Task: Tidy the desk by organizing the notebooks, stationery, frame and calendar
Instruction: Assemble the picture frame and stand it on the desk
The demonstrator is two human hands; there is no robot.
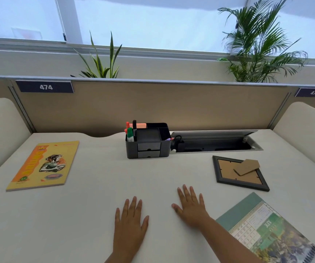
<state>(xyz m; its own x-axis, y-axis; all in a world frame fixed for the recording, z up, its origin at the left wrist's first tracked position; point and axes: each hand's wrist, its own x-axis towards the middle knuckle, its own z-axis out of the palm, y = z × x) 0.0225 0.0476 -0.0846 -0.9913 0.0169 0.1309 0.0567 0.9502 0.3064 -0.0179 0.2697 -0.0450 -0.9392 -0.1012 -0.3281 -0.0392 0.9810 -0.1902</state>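
White laminate covers the desk [88,215], and both hands lie flat on it at the lower centre of the frame. The left hand [129,223] rests palm down with its fingers straight and slightly spread, holding nothing. The right hand [190,207], just to its right and a little higher in the frame, is likewise flat with fingers splayed and holds nothing.

A yellow and orange notebook [43,165] lies flat at the middle left, well apart from the hands. At the centre, near the beige partition [152,105], stands a dark grey desk organizer [148,142] with two small drawers in front; green and red markers [130,132] stand upright in its left compartment, and a pink pad shows at its back. Just right of it is an open cable tray [215,141] sunk into the desk. A black picture frame [240,172] lies face down at the middle right, its cardboard stand tilted up. A spiral-bound calendar [266,230] lies flat at the lower right, beside the right forearm.

Number plates reading 474 [45,86] and 475 [314,92] hang on the partition, with green plants [261,44] behind.
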